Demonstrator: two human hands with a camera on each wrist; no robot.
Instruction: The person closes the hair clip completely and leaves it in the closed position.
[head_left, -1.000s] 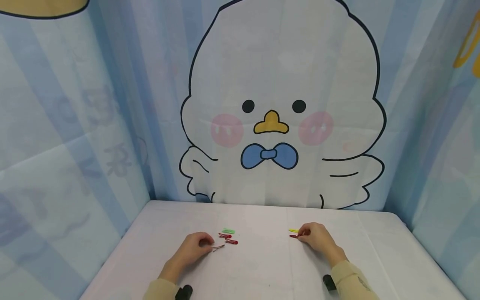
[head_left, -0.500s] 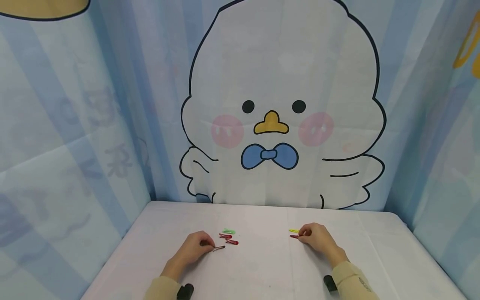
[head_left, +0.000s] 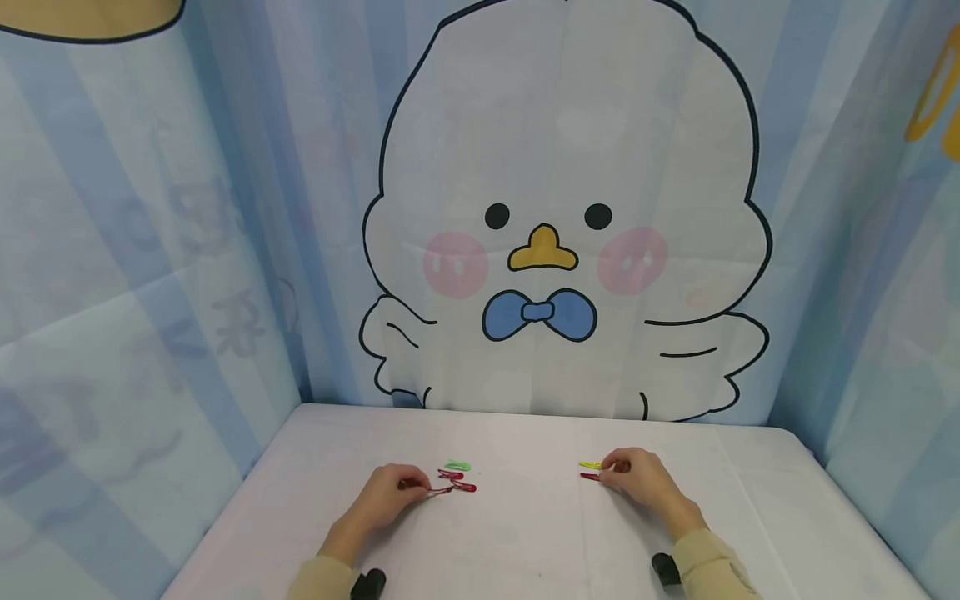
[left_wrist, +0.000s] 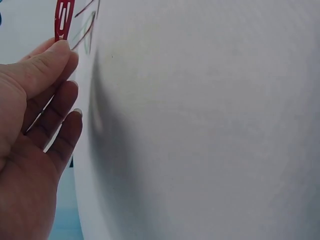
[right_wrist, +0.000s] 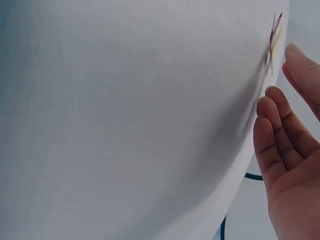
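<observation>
Between thumb and forefinger, my left hand pinches a red snap hair clip by one end. In the head view that clip's free tip reaches the lower of two red hair clips lying on the table; whether they touch I cannot tell. The upper red clip and a green hair clip lie just beyond. My right hand hovers beside another red clip and a yellow hair clip. Its thumb stands apart from the loosely bent fingers in the right wrist view, with nothing between them.
A white cloth covers the table. Behind it hangs a pale blue curtain printed with a large white cartoon bird. Black wrist devices sit at both sleeves.
The clip in my left hand has tilted up slightly, its tip now closer to the lower red clip. My right hand has shifted a little to the right.
</observation>
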